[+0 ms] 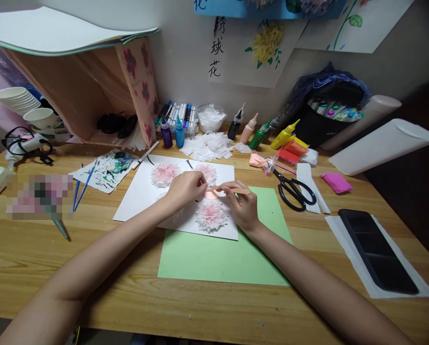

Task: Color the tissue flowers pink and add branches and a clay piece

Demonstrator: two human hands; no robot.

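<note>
We note a green sheet (221, 249) nearest us on the table (92, 287), a white sheet (139, 196) with pink tissue flowers (211, 214) overlapping it. Above these, our left hand (186, 188) and right hand (242, 203) both pinch a small pink strip (216, 190); we judge it light, limp and easily torn, best held by its ends. Scissors (293, 189) lie beyond.

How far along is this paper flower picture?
Three fluffy pink paper flowers already sit on the white sheet. In hand now: the left hand and right hand pinch a small pink piece between them above the sheet. Judging by the pile of cut tissue squares and the capped paint bottles behind, more flowers or colour probably remain.
</note>
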